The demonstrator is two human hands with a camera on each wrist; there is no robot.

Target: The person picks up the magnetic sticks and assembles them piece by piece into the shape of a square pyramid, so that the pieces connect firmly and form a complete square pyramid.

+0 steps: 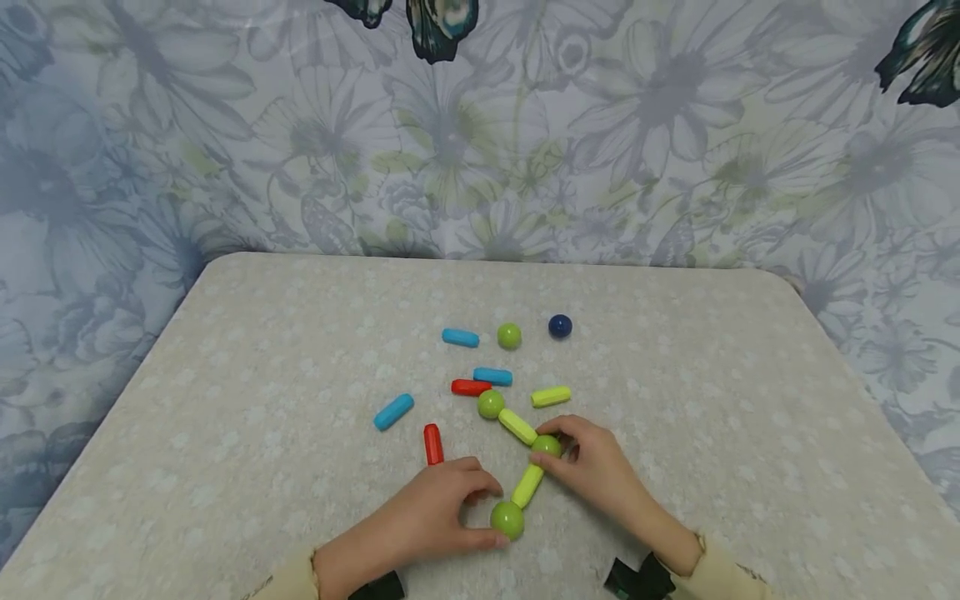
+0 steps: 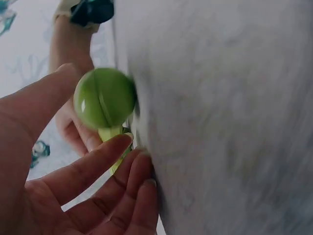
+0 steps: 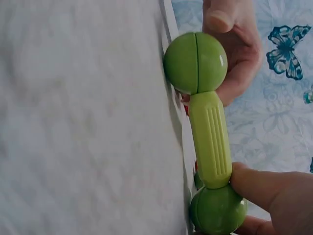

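Note:
Two yellow-green rods and several green balls form a bent chain on the table. My right hand (image 1: 596, 467) pinches the middle green ball (image 3: 220, 210) between thumb and fingers, by the joint with the lower yellow-green rod (image 3: 210, 139). Around the near green ball (image 1: 507, 519) my left hand (image 1: 442, 512) is spread loosely, its thumb low beside the ball and its fingers apart from it. The upper rod (image 1: 517, 426) leads to the far green ball (image 1: 491, 404). Under the left hand's knuckles, a red rod (image 1: 433, 444) is partly hidden.
Beyond the chain lie blue rods (image 1: 460, 337), a red rod (image 1: 470, 387), a loose yellow-green rod (image 1: 551, 397), a loose green ball (image 1: 509, 336) and a dark blue ball (image 1: 560, 326). Another blue rod (image 1: 393, 412) lies left. A flowered cloth (image 1: 480, 167) hangs behind the table.

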